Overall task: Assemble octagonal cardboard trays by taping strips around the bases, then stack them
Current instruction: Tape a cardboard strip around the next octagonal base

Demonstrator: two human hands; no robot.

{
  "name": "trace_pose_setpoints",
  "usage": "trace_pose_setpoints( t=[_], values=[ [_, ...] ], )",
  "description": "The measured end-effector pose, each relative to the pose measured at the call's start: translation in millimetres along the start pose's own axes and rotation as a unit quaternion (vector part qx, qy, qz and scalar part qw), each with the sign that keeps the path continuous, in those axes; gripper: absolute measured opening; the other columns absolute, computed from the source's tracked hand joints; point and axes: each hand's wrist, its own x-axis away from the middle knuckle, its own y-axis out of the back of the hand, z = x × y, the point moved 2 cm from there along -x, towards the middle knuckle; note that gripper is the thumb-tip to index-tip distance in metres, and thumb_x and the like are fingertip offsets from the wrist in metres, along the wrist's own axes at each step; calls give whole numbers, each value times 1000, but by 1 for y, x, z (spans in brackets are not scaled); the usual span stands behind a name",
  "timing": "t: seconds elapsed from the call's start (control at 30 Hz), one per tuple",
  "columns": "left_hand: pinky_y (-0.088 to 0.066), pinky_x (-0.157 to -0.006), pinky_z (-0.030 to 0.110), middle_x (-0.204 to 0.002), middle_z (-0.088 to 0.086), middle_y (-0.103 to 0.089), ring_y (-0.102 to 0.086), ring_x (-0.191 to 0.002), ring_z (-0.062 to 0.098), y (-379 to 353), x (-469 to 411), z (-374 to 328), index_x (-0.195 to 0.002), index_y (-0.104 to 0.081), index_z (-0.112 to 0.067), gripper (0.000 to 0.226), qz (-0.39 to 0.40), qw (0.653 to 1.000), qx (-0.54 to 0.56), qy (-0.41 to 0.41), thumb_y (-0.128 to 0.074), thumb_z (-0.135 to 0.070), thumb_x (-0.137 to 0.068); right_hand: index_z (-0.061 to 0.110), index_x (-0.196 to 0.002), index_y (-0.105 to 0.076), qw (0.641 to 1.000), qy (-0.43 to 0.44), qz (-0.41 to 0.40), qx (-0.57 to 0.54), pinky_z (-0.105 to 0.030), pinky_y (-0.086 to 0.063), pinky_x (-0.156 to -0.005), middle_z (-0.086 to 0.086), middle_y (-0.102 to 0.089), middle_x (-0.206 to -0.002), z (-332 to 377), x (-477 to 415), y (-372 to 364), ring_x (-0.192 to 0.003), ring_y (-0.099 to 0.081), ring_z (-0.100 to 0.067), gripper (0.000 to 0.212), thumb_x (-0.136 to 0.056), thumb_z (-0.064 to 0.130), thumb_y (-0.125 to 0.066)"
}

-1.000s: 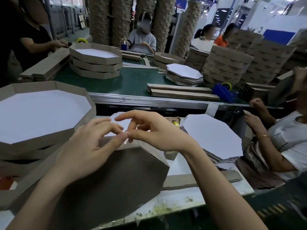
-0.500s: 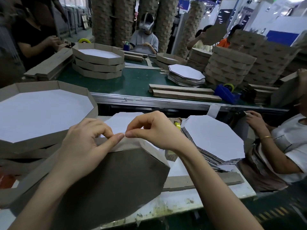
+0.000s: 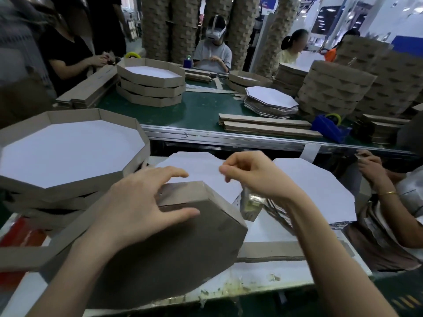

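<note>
My left hand (image 3: 139, 209), grip spread, rests on the brown octagonal cardboard tray (image 3: 183, 243); the right hand (image 3: 254, 177) is curled, whether pinching I cannot tell.

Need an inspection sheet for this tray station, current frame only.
Surface: white table, stained front edge.
Job's things: upturned tray under assembly; finished trays stacked left; white bases stacked right; spare strip.
Clutter: shiny object, likely tape, below right wrist.
Hands: left hand spread on the tray; right hand off it, fingers curled, grip unclear.
Cables: nothing seen.
Surroundings: green conveyor, other workers, tall tray stacks.
</note>
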Motion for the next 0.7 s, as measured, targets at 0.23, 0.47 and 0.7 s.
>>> trace_pose_setpoints(
  t=[0.23, 0.47, 0.7],
  values=[
    [-53, -79, 40, -118, -24, -60, -57, -107, 10, -3, 2, 2, -125, -24, -57, 58, 38, 994, -82, -53, -54, -69, -76, 18, -71, -69, 993, -41, 105, -20, -16, -29, -41, 12, -58, -51, 0, -2, -15, -41, -35, -3, 26, -88, 38, -71],
    [-52, -77, 42, -119, -19, -62, -60, -101, 18, -7, 2, 5, -102, -27, -43, 52, 26, 997, -64, -22, -57, -70, -71, 19, -67, -71, 990, -51, 129, -30, -15, -29, -38, 10, -59, -52, 7, -7, -27, -41, -34, -4, 25, -86, 34, -75],
    [-52, -75, 42, -114, -12, -64, -61, -101, 19, -7, 5, 3, -103, -28, -45, 48, 38, 996, -78, -23, -53, -72, -72, 13, -69, -73, 990, -65, 126, -7, -16, -30, -39, 7, -64, -57, 11, -10, -31, -44, -35, -8, 26, -83, 35, -77]
  ],
)
